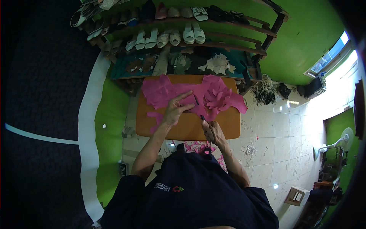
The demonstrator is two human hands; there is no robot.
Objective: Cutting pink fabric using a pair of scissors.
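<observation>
My left hand (174, 111) holds a piece of bright pink sheet (186, 101) between its thumb and fingers, above the orange-brown table. To its right, my right hand (209, 130) is closed around dark-handled scissors (202, 117), whose blades point away from me at the pink material. A heap of cut pink, petal-shaped pieces (216, 98) lies just beyond my right hand. More pink sheet (159, 91) is spread at the table's far left. A narrow pink offcut (155, 121) lies beside my left wrist. What the material is made of I cannot tell.
The orange-brown table (183, 131) stands before me. Behind it, a shelf rack (228, 49) carries several sandals and shoes, with a pale cut-piece heap (218, 64) below. Pink scraps (196, 146) litter the floor near me. A fan (346, 139) and a stool (297, 196) are at right.
</observation>
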